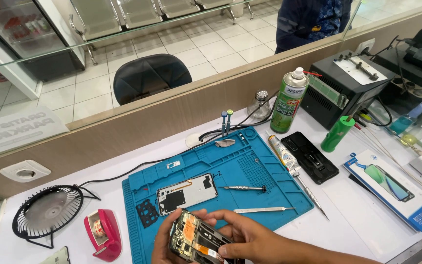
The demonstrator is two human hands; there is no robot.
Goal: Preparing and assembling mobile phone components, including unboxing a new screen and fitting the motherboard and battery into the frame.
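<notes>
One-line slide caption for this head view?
Both hands, left hand and right hand, hold an opened phone over a blue repair mat beside its removed back panel.

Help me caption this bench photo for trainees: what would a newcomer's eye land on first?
Front and centre, the left hand and right hand hold an opened phone with its innards bare, over a blue work mat. On the mat lies a detached phone back panel. Behind stands a green spray can.
</notes>
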